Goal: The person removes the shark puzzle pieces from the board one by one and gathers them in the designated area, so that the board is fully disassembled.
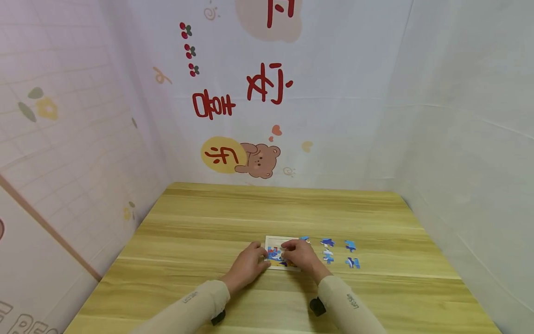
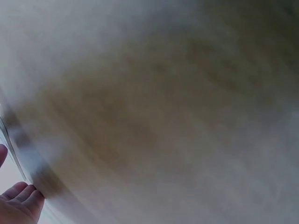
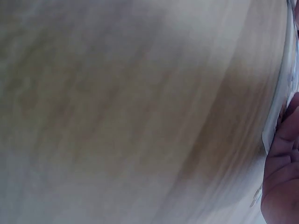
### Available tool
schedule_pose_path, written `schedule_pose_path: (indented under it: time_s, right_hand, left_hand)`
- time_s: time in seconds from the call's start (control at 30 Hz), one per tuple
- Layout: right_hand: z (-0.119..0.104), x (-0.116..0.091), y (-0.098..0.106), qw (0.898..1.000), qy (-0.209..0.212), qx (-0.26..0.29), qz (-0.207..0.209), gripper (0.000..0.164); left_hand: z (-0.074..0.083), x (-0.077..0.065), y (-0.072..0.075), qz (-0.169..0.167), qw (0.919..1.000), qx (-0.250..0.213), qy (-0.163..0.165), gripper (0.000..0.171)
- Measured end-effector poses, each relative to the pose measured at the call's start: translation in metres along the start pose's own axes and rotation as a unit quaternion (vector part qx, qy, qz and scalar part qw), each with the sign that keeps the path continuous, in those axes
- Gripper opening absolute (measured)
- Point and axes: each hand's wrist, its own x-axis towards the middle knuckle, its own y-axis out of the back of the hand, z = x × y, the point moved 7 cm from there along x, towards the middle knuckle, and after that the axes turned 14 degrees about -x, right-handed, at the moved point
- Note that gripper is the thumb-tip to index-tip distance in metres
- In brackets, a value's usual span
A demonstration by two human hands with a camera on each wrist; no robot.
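A small white-rimmed puzzle tray [image 1: 283, 269] lies on the table, its lower part filled with colourful jigsaw pieces [image 1: 273, 255]. The upper part shows bare pale backing. At the tray's left edge rests my left hand [image 1: 249, 263], thumb and fingers spread along the rim; the left wrist view shows these fingers [image 2: 32, 198] nearly straight. My right hand [image 1: 301, 254] reaches over the tray from the right and pinches a puzzle piece between thumb and fingers, which mostly hide it. The right wrist view catches only part of this hand [image 3: 282, 172] beside the tray's rim.
Right of the tray lie several loose blue-and-white jigsaw pieces, among them an upper one [image 1: 327, 242], a far-right one [image 1: 350, 246] and a lower one [image 1: 352, 263]. One piece [image 1: 305, 239] sits close to the tray's corner. Printed cloth walls [image 1: 333, 139] enclose the wooden table [image 1: 200, 222].
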Motion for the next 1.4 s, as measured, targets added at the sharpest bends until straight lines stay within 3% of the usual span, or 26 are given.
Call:
schedule_pose_path:
  time_s: [0.37, 0.63, 0.9, 1.4]
  right_hand:
    - [-0.0032, -0.0001, -0.0012, 1.000, 0.003, -0.025, 0.002, 0.021]
    - [-0.0058, 0.0007, -0.0026, 0.998, 0.019, -0.054, 0.000, 0.018]
    - [-0.0062, -0.0013, -0.0016, 1.000, 0.018, -0.014, 0.007, 0.019]
    - [-0.0091, 0.0059, -0.0066, 1.000, 0.000, 0.013, 0.009, 0.026]
  left_hand:
    - [0.0005, -0.0010, 0.0006, 0.010, 0.9999, 0.005, 0.005, 0.014]
    - [0.0017, -0.0015, 0.0003, 0.008, 0.9994, 0.032, -0.011, 0.012]
    - [0.0026, 0.0010, -0.0007, 0.004, 0.9981, 0.052, -0.032, 0.012]
    - [0.0027, 0.0015, -0.0027, -0.002, 0.9985, 0.046, -0.029, 0.011]
